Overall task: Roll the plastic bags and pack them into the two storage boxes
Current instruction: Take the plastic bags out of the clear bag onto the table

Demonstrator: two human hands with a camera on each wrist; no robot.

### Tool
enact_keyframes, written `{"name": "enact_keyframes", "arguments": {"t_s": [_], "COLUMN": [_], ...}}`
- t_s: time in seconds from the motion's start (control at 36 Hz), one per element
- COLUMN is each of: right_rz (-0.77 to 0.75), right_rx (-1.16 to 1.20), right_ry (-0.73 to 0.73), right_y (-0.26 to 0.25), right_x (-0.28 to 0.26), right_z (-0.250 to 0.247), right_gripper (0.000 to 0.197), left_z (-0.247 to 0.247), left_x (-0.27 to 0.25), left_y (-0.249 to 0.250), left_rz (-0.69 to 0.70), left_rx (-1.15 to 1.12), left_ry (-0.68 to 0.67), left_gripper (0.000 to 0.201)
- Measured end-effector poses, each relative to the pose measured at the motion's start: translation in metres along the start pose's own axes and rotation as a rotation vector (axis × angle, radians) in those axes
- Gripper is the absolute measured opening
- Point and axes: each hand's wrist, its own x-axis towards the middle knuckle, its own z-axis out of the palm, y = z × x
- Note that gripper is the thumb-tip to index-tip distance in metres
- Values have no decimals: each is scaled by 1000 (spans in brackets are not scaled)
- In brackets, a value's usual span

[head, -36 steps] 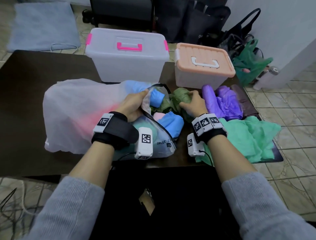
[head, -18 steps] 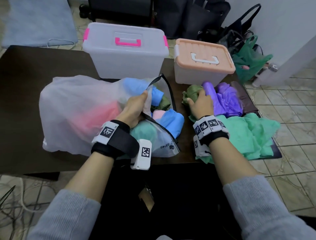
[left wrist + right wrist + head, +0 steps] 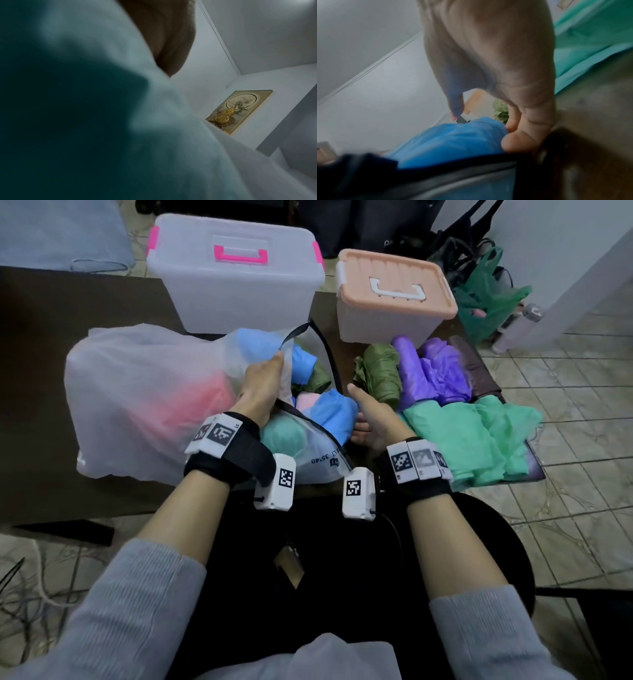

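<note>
**Plastic bags spilling from a big sack, both boxes lidded**

Plastic bags lie in two groups on the dark table [image 3: 85,302]. One group sits inside a large translucent sack [image 3: 144,392] lying on its side across the middle of the table, its long axis running left to right and its black-edged mouth facing right. Printed near that mouth, upside down to the wearer, is "35*40"; the small mark beside it is too small to read. A blue rolled bag [image 3: 337,412] pokes out of the mouth, pointing toward the near edge, with a pink one, a mint one and an olive one tucked behind it.

The left hand [image 3: 262,386] pinches the upper lip of the sack's mouth, thumb and fingers closed on the film. The right hand [image 3: 371,419] cups the blue rolled bag from the right, fingers curled under its end and thumb stretched up; the right wrist view shows the fingertips [image 3: 515,143] against the blue plastic.

Near the table's right edge, an olive roll [image 3: 382,374] and a purple roll [image 3: 409,368] lie side by side, long axes running from far edge to near edge. A crumpled mint-green bag [image 3: 479,436] spreads at the near right corner.

Along the far edge stand a clear box with pink handle [image 3: 236,275] and a box with peach lid [image 3: 394,299], both closed.
</note>
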Motion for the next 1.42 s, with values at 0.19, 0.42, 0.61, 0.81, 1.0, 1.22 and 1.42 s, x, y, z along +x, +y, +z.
{"name": "enact_keyframes", "arguments": {"t_s": [0.19,0.42,0.61,0.81,1.0,1.22,1.42], "right_rz": [-51,-167,-392,-559,-473,-273,-198], "right_rx": [-164,-311,63,320,-604,-797,-1106], "right_ry": [-90,-142,49,124,345,551,663], "right_y": [-8,-9,-24,-50,-36,9,33], "right_x": [-11,-16,-22,-24,-27,-21,-6], "right_z": [-2,11,11,-20,-56,-45,-34], "right_gripper": [38,41,32,42,77,67,50], "left_z": [0,0,-2,0,2,1,1], "left_x": [-2,-2,-4,-6,-7,-8,0], "left_y": [0,-1,2,2,3,4,-1], "left_rz": [39,68,18,42,58,25,49], "left_rx": [64,70,-19,-34,-4,-18,5], "left_ry": [21,3,-19,-28,-21,-8,3], "left_gripper": [35,32,30,32,35,29,30]}}
